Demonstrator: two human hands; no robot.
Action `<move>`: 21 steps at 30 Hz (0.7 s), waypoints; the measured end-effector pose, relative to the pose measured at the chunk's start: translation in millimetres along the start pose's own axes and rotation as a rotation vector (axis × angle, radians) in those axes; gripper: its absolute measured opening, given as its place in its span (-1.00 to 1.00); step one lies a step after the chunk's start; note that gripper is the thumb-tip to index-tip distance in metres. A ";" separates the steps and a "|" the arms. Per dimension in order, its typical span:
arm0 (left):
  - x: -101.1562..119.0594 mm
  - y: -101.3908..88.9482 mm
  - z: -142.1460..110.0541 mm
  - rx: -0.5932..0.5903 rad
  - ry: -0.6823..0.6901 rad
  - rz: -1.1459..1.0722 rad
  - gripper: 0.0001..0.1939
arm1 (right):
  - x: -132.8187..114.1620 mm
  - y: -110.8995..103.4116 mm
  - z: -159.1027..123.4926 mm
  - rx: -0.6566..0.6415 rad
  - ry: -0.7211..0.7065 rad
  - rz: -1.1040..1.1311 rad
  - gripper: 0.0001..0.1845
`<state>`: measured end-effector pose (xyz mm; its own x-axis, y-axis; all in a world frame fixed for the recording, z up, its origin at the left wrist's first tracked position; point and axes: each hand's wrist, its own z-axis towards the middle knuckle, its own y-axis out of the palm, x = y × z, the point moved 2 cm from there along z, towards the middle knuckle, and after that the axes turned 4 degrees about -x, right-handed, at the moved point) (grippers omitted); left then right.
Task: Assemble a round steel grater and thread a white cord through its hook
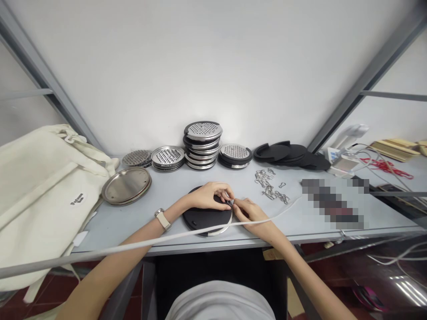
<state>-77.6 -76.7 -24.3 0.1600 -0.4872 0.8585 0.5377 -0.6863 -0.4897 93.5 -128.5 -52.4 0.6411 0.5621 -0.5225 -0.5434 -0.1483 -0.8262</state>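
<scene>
A round black plastic cover (207,217) lies on the table close to the front edge, with a silver metal rim showing along its lower right side. My left hand (213,195) reaches over its upper part, wrist wearing a watch. Thumb and fingers pinch a small shiny metal clip (230,203) at the cover's right edge. From the other side my right hand (250,214) meets it, fingers closed on the same small clip, partly hidden by the fingertips. To the right lies a loose pile of metal spring clips (267,184).
Along the wall stand grater discs (167,156), a tall stack of covered graters (203,144), a shorter stack (235,153) and black covers (283,153). Metal plates (126,186) and a cream cloth bag (43,186) sit left. A white cable (187,234) crosses in front.
</scene>
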 end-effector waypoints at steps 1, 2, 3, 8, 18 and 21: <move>0.2 0.1 -0.1 -0.002 0.003 -0.002 -0.70 | 0.0 0.0 -0.2 -0.003 0.007 0.000 -0.70; 0.4 0.1 -0.1 -0.004 0.007 -0.007 -0.70 | 0.4 0.0 -0.5 0.000 0.018 0.004 -0.71; 0.7 0.3 -0.2 -0.007 0.010 -0.012 -0.70 | 1.1 0.0 -0.9 0.010 0.033 0.011 -0.71; 1.3 1.0 -0.4 -0.017 -0.001 -0.051 -0.70 | 4.9 0.6 -3.2 0.030 0.074 0.045 -0.71; 1.9 -0.4 1.2 0.022 0.046 0.068 -0.74 | 2.3 1.7 0.2 -0.011 0.037 0.004 -0.72; 2.2 -0.5 1.1 0.021 0.032 0.080 -0.74 | 3.2 1.8 0.1 -0.006 0.037 0.005 -0.71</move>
<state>-76.7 -76.8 -22.0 0.1774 -0.5573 0.8111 0.5417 -0.6328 -0.5533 94.5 -126.9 -55.6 0.6585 0.5305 -0.5338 -0.5431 -0.1561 -0.8250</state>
